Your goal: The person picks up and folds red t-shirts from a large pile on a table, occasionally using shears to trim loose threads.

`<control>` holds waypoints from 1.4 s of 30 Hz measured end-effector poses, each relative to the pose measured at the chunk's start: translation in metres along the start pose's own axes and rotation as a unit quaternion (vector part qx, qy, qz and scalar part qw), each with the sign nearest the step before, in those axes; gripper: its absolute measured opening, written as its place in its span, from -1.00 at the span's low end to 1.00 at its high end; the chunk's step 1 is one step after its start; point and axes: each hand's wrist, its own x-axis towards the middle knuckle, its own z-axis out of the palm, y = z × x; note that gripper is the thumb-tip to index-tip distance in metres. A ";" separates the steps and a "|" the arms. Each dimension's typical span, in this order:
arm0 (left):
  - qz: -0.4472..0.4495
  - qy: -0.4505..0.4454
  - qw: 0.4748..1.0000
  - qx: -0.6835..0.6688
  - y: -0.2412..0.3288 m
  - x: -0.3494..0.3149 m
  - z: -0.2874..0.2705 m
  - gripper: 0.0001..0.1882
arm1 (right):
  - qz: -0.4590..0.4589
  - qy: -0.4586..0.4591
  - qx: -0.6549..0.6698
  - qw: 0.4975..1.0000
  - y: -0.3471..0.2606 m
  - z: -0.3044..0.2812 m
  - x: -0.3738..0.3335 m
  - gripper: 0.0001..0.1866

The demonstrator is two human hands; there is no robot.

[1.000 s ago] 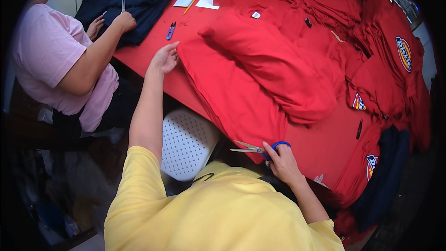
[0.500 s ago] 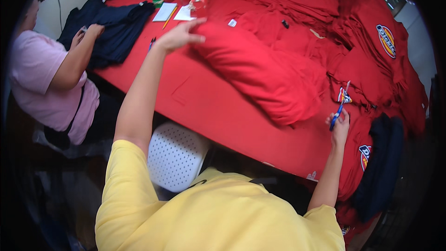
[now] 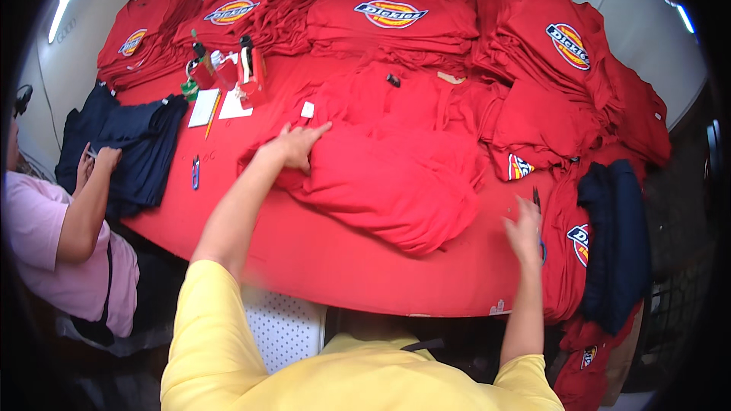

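A loosely folded red shirt (image 3: 396,183) lies in front of me on the red tabletop. My left hand (image 3: 293,148) rests on its left end, fingers spread, nothing gripped. To the right of the shirt, my right hand (image 3: 524,232) is slightly blurred and holds a pair of scissors with blue handles (image 3: 543,250). Their dark blades point away from me past the fingers, and the hand covers most of them. A white tag (image 3: 308,109) shows at the far left edge of the red cloth, just beyond my left hand.
Stacks of red shirts (image 3: 392,11) line the far side. Dark navy garments (image 3: 615,236) lie at the right edge. A seated person (image 3: 68,251) at left handles navy cloth (image 3: 126,137). Bottles (image 3: 202,68), paper pads (image 3: 204,106) and blue snips (image 3: 196,171) are on the tabletop (image 3: 343,281).
The red shirt's near part now lies flatter and lower. My right hand has come in toward the shirt with the scissors. The view has tilted up, showing more of the far stacks.
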 end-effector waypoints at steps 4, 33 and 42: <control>-0.012 0.040 0.999 -0.034 0.025 -0.005 0.009 -0.20 | -0.089 -0.035 0.185 0.978 -0.111 0.055 0.052 -0.02; 0.085 0.247 0.323 -0.910 0.219 -0.164 0.051 -0.43 | 0.006 -0.170 0.762 0.624 -0.190 -0.003 0.114 -0.38; 0.029 0.202 0.125 -0.971 0.275 -0.246 0.112 -0.24 | -0.267 -0.226 0.323 0.880 -0.192 0.061 0.208 -0.03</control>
